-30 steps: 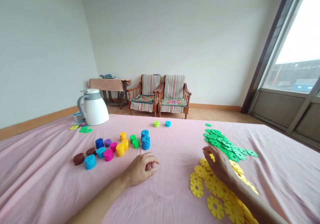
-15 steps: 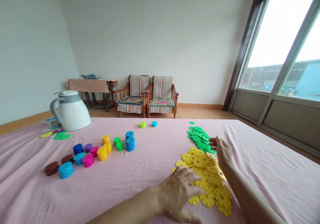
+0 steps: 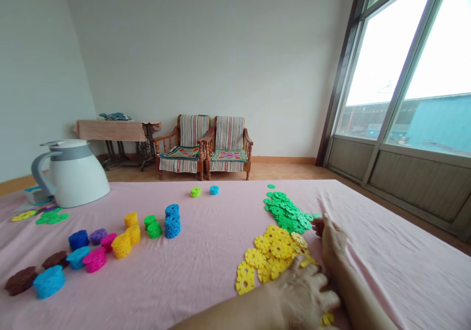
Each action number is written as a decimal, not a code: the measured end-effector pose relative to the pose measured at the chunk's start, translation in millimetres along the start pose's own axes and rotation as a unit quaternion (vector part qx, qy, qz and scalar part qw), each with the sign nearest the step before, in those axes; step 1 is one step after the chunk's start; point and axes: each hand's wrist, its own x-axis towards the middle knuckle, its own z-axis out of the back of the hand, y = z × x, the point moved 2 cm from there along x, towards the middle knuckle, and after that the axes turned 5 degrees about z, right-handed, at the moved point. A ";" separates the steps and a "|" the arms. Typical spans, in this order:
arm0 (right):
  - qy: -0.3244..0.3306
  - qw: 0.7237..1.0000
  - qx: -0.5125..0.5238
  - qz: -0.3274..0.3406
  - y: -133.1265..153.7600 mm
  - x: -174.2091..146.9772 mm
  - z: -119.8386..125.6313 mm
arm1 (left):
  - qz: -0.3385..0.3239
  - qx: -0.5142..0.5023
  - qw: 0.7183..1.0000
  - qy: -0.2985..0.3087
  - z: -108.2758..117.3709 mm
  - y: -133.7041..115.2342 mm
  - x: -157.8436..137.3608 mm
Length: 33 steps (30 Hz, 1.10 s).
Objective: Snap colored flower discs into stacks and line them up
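Note:
My left hand (image 3: 307, 290) lies spread, palm down, over the near right part of a loose pile of yellow flower-shaped discs (image 3: 278, 249), and hides some of them. My right hand (image 3: 334, 239) is on its edge at the right of the piles, fingers loosely bent and apart. Its fingertips are beside the right end of a spread of green flower-shaped discs (image 3: 287, 211). Whether they touch the outermost green disc is hard to tell. One small green disc (image 3: 271, 186) lies alone behind that spread.
Short stacks of discs stand at the left, among them a blue stack (image 3: 172, 222), a yellow stack (image 3: 121, 245) and a brown stack (image 3: 22, 280). A white jug (image 3: 77, 175) is behind them at the left. The pink cloth (image 3: 209, 261) has folds at the right.
My left hand has moved right across the yellow discs, uncovering discs at the pile's left. My right hand stays beside the green discs. The view has turned a little to the right.

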 end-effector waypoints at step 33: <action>0.328 0.803 -0.373 0.330 32.9 -96.1 -41.8 | 0.199 0.036 0.976 -0.084 45.0 52.9 -165.2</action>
